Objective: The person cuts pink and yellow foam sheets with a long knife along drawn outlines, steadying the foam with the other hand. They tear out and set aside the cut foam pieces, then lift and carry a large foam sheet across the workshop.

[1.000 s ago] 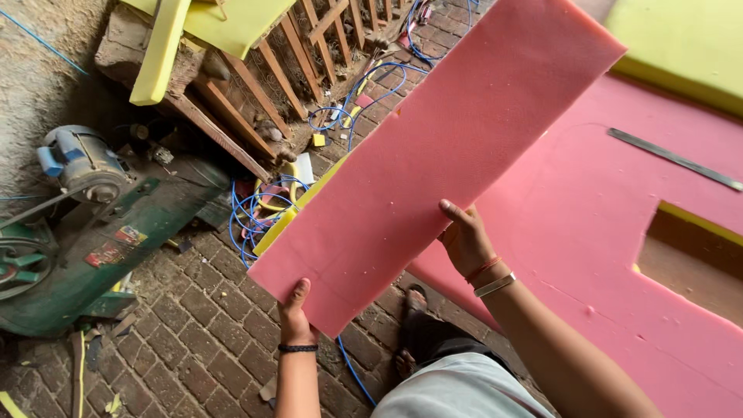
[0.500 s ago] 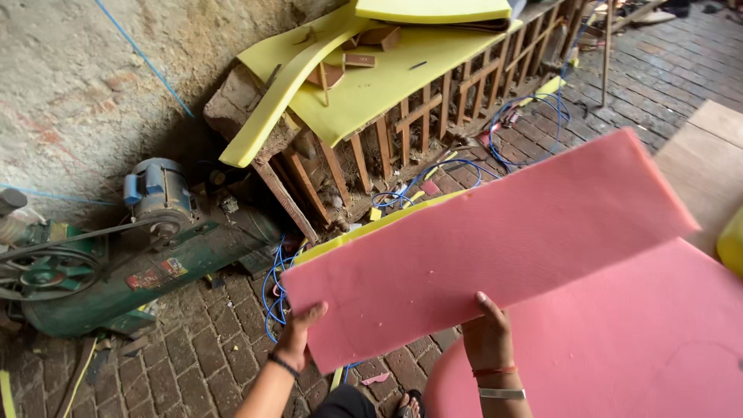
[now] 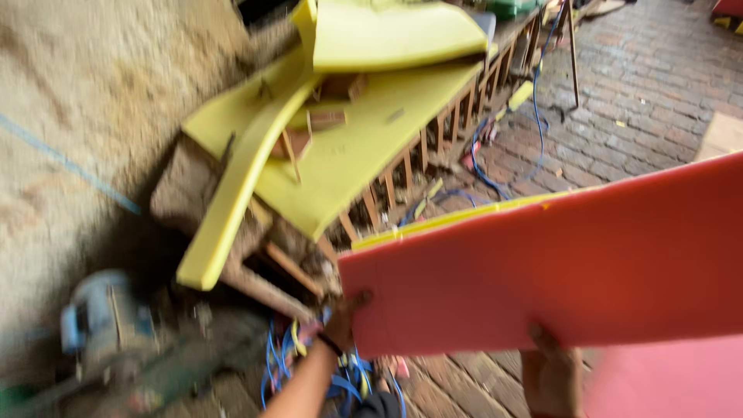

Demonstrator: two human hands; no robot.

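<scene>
I hold a long pink foam sheet (image 3: 557,267) flat in front of me, stretching from the lower middle out past the right edge. My left hand (image 3: 344,317) grips its left corner from below. My right hand (image 3: 551,370) grips its near edge with the thumb on top. A thin yellow foam strip (image 3: 457,218) shows just behind the sheet's far edge. The view is motion-blurred.
Yellow foam pieces (image 3: 364,131) lie piled on a wooden slatted frame (image 3: 433,147) against a rough wall (image 3: 77,116). A compressor motor (image 3: 101,325) sits lower left beside tangled blue cables (image 3: 364,383). More pink foam (image 3: 673,379) lies lower right on the brick floor (image 3: 642,85).
The pink sheet has swung from a steep slant to nearly level and moved right. My view has turned toward the yellow foam pile. Both hands keep their grip.
</scene>
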